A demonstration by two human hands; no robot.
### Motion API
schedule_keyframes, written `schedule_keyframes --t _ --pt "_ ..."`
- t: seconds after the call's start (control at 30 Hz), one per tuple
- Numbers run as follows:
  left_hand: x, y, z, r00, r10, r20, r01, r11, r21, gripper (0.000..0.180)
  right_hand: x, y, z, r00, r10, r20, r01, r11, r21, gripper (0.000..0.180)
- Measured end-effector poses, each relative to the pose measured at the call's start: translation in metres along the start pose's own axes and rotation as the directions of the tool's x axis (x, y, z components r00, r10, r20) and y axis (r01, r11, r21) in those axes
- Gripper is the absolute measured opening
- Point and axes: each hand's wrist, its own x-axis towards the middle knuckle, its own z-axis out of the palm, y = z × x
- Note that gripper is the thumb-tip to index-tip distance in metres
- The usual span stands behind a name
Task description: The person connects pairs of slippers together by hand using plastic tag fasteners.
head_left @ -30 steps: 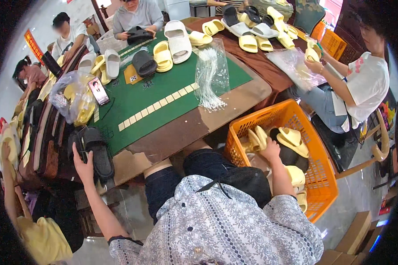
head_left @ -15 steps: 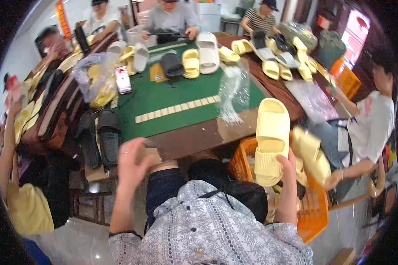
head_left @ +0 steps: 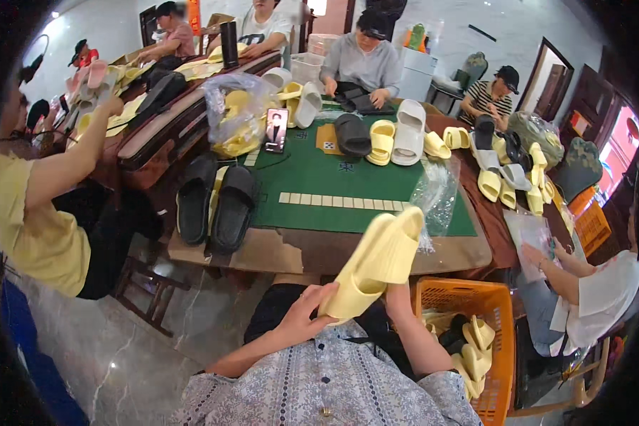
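A yellow slide slipper (head_left: 385, 248) is tilted in front of me, above my lap at the table's near edge. Its ribbed strap faces up, and I cannot tell whether a second slipper is pressed against it. At its lower end, the fingers of my left hand (head_left: 307, 312) close on the rim. My right hand (head_left: 397, 302) grips it from the right and below, its fingers mostly hidden behind the slipper. To the left on the table stand two black slide slippers (head_left: 232, 209) with a yellow one between them.
An orange crate (head_left: 500, 319) with yellow and dark slippers stands by my right side. The green-topped table (head_left: 319, 227) bears a row of pale tiles (head_left: 341, 201), a phone (head_left: 275, 130), plastic bags and several slippers. Co-workers sit around; a wooden stool (head_left: 145, 295) is at lower left.
My left hand has come over and taken hold of the slipper. The slipper has swung from upright to slanted, in front of me. The right-hand co-worker no longer holds out yellow slippers.
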Motion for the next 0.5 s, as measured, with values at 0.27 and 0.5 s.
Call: schedule_keyframes --t 0.27,0.5 --pt "-0.019 -0.002 0.003 0.978 -0.17 -0.118 0.162 0.984 -0.08 0.044 -0.001 -0.018 -0.006 0.945 -0.318 0.071 0.313 0.828 -0.465 0.035" --pt "-0.007 0.025 -0.016 0.975 0.023 -0.22 -0.006 0.997 0.079 0.043 -0.001 -0.021 0.001 0.899 -0.434 -0.063 0.414 0.886 -0.209 0.047"
